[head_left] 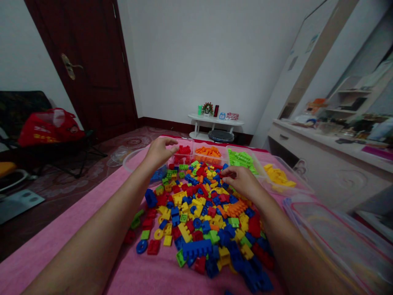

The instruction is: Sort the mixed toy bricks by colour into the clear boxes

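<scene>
My left hand is held over the left end of the clear containers, beside the one with red bricks. Its fingers are stretched out, thumb and forefinger apart, with nothing visible between them. My right hand reaches to the far right of a large heap of mixed toy building bricks. Its fingers are bent but apart, the tips close to red and blue bricks; no held brick shows. Near my left wrist, blue pieces lie in a clear container.
Behind the heap, clear containers hold orange bricks, lime green bricks and yellow bricks. Clear lids lie at the right edge. Pink cloth covers the table. A low white table stands by the wall.
</scene>
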Available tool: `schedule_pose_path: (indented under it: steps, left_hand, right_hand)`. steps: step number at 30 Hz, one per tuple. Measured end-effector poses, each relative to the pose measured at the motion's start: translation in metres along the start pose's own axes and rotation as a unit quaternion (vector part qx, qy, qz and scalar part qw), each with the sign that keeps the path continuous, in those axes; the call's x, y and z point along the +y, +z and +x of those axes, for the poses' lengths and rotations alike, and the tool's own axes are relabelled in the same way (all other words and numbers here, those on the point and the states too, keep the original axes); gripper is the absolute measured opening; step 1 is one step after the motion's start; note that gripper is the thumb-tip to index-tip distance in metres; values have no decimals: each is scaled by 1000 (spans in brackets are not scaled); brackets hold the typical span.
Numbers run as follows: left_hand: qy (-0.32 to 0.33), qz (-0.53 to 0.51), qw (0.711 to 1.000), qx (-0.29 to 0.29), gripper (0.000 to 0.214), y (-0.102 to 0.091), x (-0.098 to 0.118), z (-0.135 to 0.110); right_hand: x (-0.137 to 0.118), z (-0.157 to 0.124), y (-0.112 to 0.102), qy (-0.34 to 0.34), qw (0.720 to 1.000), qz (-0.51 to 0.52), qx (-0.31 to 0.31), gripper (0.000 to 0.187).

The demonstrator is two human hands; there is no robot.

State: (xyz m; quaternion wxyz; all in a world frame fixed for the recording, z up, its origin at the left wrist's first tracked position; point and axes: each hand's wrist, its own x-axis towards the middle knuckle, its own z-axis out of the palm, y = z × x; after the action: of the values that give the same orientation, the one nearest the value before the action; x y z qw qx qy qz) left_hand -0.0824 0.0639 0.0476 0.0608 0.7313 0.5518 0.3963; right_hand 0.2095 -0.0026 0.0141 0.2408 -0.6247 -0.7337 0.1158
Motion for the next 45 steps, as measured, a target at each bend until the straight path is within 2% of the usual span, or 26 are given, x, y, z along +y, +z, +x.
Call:
schedule_pose_path:
  steps: [2, 5, 9, 12, 16, 20, 23, 26, 28, 33, 36, 39, 42, 45]
  left_hand:
    - [42, -32, 996, -66, 29, 12, 19, -7]
    - [119, -9, 986, -117, 33, 37, 36, -21]
    - [181, 35, 966, -178, 41, 70, 36, -39]
    - [199, 54, 949, -239, 37, 80, 31, -46]
    - [190, 78, 946, -250, 29, 78, 34, -47]
    - [127, 122, 959, -222, 21, 69, 38, -46]
    - [100, 128, 961, -224, 28, 63, 40, -44]
    - [128, 100, 967, -199, 23, 61, 45, -43]
    - [166, 72, 964, -193, 18, 62, 50, -45]
    - [241, 54, 927, -283, 22, 74, 63, -60]
    - [245, 74, 927, -273, 33, 81, 65, -67]
    - [237, 86, 930, -267, 44, 83, 65, -69]
    - [227, 99, 928, -279, 45, 83, 64, -68]
    - [213, 103, 931, -278, 44, 84, 62, -66]
  right_hand:
    - [3, -1, 3, 5, 997, -69, -38, 24]
    - [4, -4, 9, 10, 988, -138, -68, 32]
    - [2, -6, 14, 30, 985, -159, -66, 36]
    - [0, -6, 12, 41, 983, -163, -71, 29]
    - [-3, -3, 7, 48, 983, -168, -48, 24]
    - [-6, -5, 5, 36, 984, -175, -24, 25]
    - [-6, -7, 8, 32, 980, -190, -46, 38]
    - [-4, -9, 12, 26, 977, -198, -70, 52]
    - [-2, -9, 13, 25, 976, -198, -83, 46]
    - [-4, -10, 7, 34, 977, -195, -84, 27]
    - [-10, -12, 0, 33, 979, -189, -67, 29]
    - [-16, -13, 0, -8, 981, -182, -73, 36]
    - [-18, -12, 5, -36, 978, -182, -94, 42]
    - [-16, -12, 9, -28, 977, -180, -108, 40]
